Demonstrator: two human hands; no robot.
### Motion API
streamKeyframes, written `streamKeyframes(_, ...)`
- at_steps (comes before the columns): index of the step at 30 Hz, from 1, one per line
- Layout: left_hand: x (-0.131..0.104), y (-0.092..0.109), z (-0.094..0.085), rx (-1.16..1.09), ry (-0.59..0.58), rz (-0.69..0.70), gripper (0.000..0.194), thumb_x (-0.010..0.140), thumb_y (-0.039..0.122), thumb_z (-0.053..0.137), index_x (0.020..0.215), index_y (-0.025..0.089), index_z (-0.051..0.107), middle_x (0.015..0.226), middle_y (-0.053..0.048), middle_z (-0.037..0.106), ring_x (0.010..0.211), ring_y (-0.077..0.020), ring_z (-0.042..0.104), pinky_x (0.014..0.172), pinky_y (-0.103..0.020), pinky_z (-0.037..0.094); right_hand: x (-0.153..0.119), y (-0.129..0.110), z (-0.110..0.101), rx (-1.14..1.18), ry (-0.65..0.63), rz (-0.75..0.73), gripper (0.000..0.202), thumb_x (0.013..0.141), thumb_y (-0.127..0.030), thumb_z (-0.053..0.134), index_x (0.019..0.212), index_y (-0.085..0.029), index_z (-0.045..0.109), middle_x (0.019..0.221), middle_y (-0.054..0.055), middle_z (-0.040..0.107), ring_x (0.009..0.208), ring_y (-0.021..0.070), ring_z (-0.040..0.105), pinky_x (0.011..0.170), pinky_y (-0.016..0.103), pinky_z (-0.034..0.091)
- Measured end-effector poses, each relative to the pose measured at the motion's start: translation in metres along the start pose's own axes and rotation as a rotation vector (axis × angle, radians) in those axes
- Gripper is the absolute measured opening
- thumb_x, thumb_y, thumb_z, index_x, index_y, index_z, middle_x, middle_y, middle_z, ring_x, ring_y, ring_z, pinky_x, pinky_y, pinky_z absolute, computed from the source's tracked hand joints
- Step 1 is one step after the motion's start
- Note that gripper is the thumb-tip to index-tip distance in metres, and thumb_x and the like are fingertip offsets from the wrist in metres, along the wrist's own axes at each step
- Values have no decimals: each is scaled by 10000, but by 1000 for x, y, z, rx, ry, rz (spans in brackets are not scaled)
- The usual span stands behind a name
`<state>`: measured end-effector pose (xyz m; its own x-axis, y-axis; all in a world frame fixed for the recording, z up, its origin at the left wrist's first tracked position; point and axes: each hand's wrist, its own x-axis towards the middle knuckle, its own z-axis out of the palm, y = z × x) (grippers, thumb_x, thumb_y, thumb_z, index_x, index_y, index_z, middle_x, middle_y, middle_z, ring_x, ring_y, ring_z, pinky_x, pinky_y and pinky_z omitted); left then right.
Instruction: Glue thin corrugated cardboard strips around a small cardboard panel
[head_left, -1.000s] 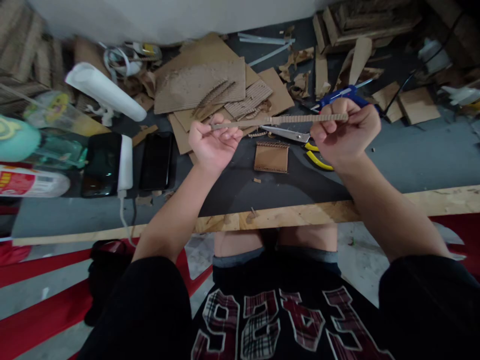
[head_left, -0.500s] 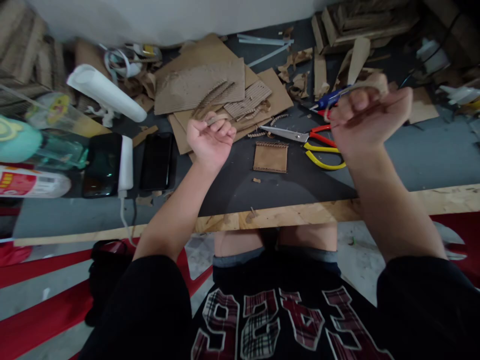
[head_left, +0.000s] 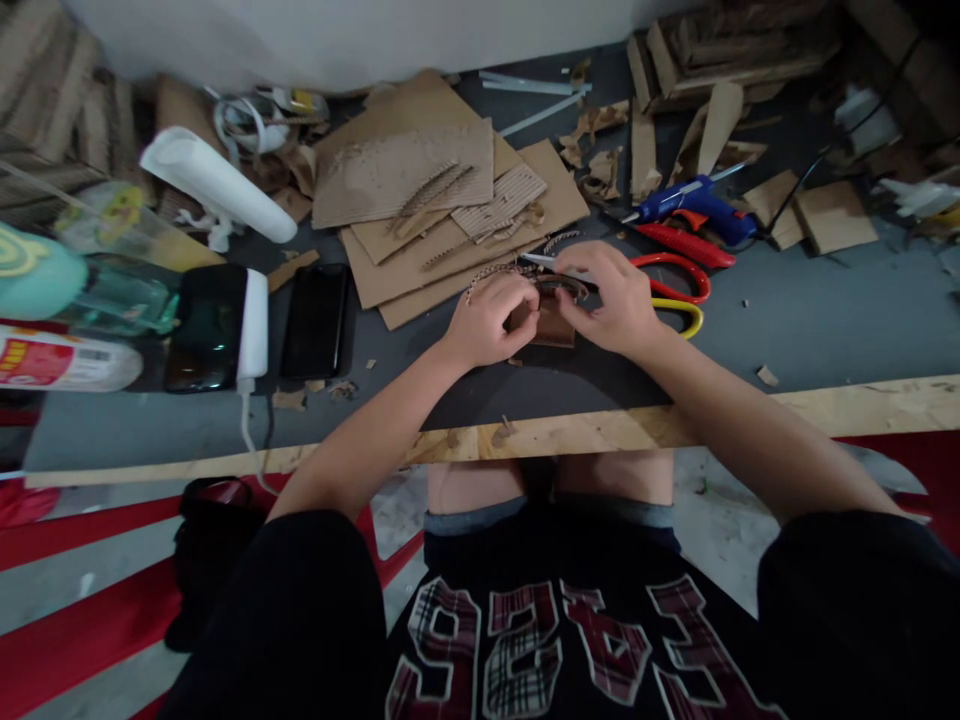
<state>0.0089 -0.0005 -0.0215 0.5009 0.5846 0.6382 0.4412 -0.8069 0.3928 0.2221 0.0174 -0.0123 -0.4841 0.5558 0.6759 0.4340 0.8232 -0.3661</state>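
My left hand (head_left: pixel 491 322) and my right hand (head_left: pixel 613 302) are close together near the front of the table. Between them a thin, curved strip of corrugated cardboard (head_left: pixel 564 284) is pinched in the fingers of both. Part of the strip shows past the left knuckles. Directly under it lies a small square cardboard piece (head_left: pixel 553 332), partly covered by the hands. Scissors with red and yellow handles (head_left: pixel 679 280) lie beside my right hand, and its fingers hide part of the blades.
Stacked cardboard sheets (head_left: pixel 405 180) lie behind the hands. A blue glue gun (head_left: pixel 694 205) rests at the right, with clear glue sticks (head_left: pixel 532 85) at the back. A black phone (head_left: pixel 315 322), a white power bank (head_left: pixel 253 325) and bottles (head_left: pixel 67 362) stand or lie at the left.
Both hands have come down and inward from wide apart to meet over the small cardboard square. The strip is now held above it. The glue gun has come into full view.
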Motion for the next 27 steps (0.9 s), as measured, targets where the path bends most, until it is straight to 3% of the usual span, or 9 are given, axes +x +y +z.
streamKeyframes(2, 0, -1, -1, -79, -1, 36, 60, 854, 192, 515, 802, 213, 494, 778, -38, 624, 782, -173, 610, 768, -341, 512, 1, 3, -4, 4, 6, 11, 439, 878, -195, 554, 1313, -254, 552, 1256, 97, 632, 1178, 263, 606, 974, 445, 532)
streamKeyframes(4, 2, 0, -3, -216, 6, 76, 104, 849, 218, 494, 752, 218, 456, 729, -35, 590, 737, -169, 584, 737, -349, 504, 2, 5, -6, -11, -56, -15, 447, 899, -233, 557, 1341, -303, 559, 1323, 79, 597, 1207, 268, 590, 973, 464, 529)
streamKeyframes(7, 4, 4, -6, -426, 10, 71, 169, 856, 250, 462, 699, 222, 403, 682, -28, 540, 664, -151, 533, 659, -336, 475, 1, 7, -4, -66, -123, -43, 283, 931, -296, 566, 1191, -325, 671, 1328, 52, 604, 1189, 262, 603, 948, 467, 523)
streamKeyframes(10, 5, 7, -8, -495, -8, 73, 178, 844, 235, 446, 682, 223, 374, 674, -29, 534, 671, -150, 541, 659, -335, 486, -1, 7, -4, -114, -93, -44, 176, 937, -309, 578, 1006, -285, 738, 1307, 55, 625, 1210, 269, 597, 963, 459, 493)
streamKeyframes(14, 3, 12, -9, -228, -60, 251, 88, 770, 159, 438, 716, 225, 415, 700, -27, 583, 734, -162, 603, 698, -314, 527, -1, 6, -2, -75, -102, -91, 236, 926, -307, 586, 1121, -283, 718, 1322, 69, 615, 1232, 265, 582, 963, 435, 483)
streamKeyframes(18, 0, 18, -8, 103, -66, 481, 110, 741, 134, 470, 786, 216, 529, 791, -32, 676, 834, -176, 672, 693, -273, 544, -2, 7, 0, -65, -24, -110, 191, 930, -366, 601, 1043, -296, 736, 1037, 38, 690, 988, 204, 652, 841, 374, 517)
streamKeyframes(20, -2, 19, -8, 148, -83, 506, 113, 748, 139, 466, 772, 214, 546, 802, -30, 691, 861, -174, 684, 713, -267, 554, -2, 6, -1, -74, -29, -104, 255, 927, -388, 606, 1142, -291, 705, 970, 37, 690, 911, 189, 655, 785, 347, 530)
streamKeyframes(23, -3, 19, -9, 222, -152, 511, 125, 773, 161, 452, 735, 218, 556, 803, -25, 702, 860, -172, 689, 690, -267, 551, -1, 3, -3, -70, -52, -186, 400, 941, -332, 585, 1332, -249, 591, 1025, 58, 710, 909, 177, 671, 776, 322, 548)
streamKeyframes(27, -2, 19, -12, 314, -207, 569, 146, 813, 208, 466, 711, 220, 569, 768, -18, 697, 795, -166, 678, 639, -269, 530, 0, -1, -3, -82, -58, -357, 294, 941, -245, 581, 1226, -242, 652, 917, 16, 747, 822, 144, 689, 757, 287, 552)
